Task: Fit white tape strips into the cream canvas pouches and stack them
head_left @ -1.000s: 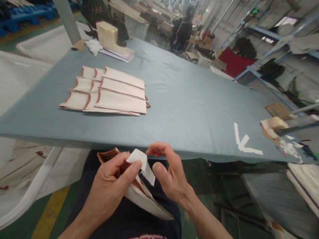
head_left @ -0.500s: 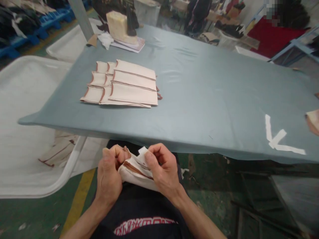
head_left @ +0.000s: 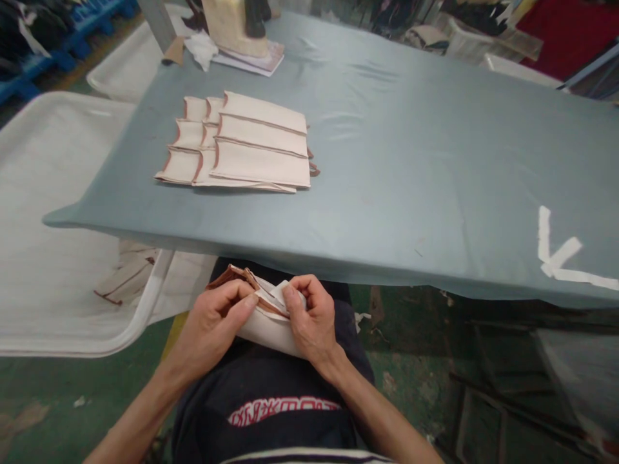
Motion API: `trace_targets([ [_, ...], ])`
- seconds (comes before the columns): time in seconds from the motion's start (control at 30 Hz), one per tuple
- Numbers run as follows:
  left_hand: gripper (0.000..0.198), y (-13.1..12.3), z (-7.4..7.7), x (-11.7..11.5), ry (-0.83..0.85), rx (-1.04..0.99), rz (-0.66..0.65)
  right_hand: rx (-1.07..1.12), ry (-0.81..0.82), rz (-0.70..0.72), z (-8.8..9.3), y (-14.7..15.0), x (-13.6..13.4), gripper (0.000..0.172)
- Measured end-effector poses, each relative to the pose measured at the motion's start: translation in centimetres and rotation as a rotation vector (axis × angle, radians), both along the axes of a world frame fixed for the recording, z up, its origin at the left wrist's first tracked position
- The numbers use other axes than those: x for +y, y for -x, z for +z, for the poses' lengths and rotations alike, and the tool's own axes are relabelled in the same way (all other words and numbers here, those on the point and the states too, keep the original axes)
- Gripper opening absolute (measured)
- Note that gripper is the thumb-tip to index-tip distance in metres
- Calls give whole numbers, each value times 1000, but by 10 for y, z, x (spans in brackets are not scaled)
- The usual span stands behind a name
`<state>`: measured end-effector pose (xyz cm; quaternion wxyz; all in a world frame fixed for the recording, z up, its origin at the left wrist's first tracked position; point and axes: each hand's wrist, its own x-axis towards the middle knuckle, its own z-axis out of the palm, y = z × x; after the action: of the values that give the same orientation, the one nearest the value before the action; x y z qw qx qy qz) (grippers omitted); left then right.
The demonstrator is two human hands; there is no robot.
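Over my lap I hold a cream fabric pouch [head_left: 271, 332] with brown edging. My left hand [head_left: 217, 322] pinches its edge between thumb and fingers, close to the opening. My right hand [head_left: 312, 319] grips the pouch's other side together with a small white tab [head_left: 280, 291] under the thumb. Part of the pouch is hidden behind the right fingers. On the table ahead, several similar cream pouches [head_left: 261, 158] with brown edges lie in overlapping rows.
A blue-green cloth covers the table [head_left: 411, 193], its near edge just past my hands. To the left stands a white tub [head_left: 43, 309] with more cream pieces [head_left: 128, 274] inside. White tape strips [head_left: 561, 258] mark the table's right side. A yellowish block [head_left: 232, 29] sits at the back.
My left hand has shifted right along the pouch's edge, nearer my right hand, and its fist has become a thumb-and-finger pinch. More brown edging shows. The view has tilted downward.
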<state>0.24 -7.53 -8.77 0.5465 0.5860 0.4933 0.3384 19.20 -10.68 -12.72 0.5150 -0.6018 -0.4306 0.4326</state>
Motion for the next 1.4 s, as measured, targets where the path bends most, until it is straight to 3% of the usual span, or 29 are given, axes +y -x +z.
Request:
trace_targets([
  [0.1, 31, 8, -3, 4, 33, -1, 20, 46, 24, 24, 20, -8, 1, 28],
  [0.23, 42, 9, -10, 3, 115, -76, 43, 196, 94, 191, 68, -23, -6, 32],
  [0.37, 46, -1, -11, -1, 179, -149, 69, 110, 115, 282, 97, -25, -14, 29],
  [0.63, 47, -15, -11, -7, 188, -239, 117, -162, 18, 187, 88, -14, -11, 23],
  [0.97, 41, -18, -15, -6, 40, -209, 120, -250, -56, 159, 81, -9, -4, 22],
  [1.4, 44, -15, -10, -8, 62, -223, 141, -396, -161, 118, 76, 0, -2, 22],
])
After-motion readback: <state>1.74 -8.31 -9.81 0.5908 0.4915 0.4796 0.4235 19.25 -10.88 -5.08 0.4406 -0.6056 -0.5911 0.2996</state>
